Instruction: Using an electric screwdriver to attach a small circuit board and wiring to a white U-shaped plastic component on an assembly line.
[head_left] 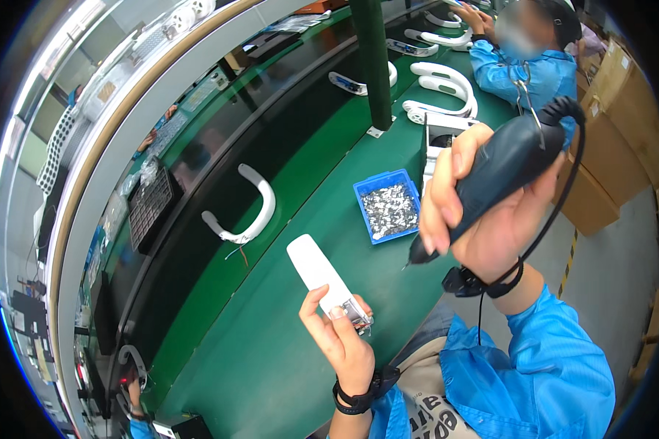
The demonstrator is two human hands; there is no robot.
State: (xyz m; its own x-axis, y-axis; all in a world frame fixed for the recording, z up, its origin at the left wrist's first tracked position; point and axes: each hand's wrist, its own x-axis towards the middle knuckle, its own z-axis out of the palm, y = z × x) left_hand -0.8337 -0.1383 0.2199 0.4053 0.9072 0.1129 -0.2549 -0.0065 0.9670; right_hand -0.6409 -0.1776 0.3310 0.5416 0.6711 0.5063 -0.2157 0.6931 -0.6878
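My right hand (499,238) is wrapped round a black electric screwdriver (501,172), held up above the bench's right edge. Its thin bit points down and left, and a coiled cable runs from its rear end. Lower and to the left, my left hand (348,350) grips a long white plastic housing (313,265) by its near end. Wires and small inner parts (360,319) show at that open end. The bit is apart from the housing. Just beyond lies a blue bin (360,192) full of small metallic pieces.
A curved white part (269,208) with loose wires lies on the green bench (249,358). Further white curved parts (447,84) stand near a dark green post (372,66). A co-worker in blue (523,80) sits at the far right, by cardboard boxes (600,157).
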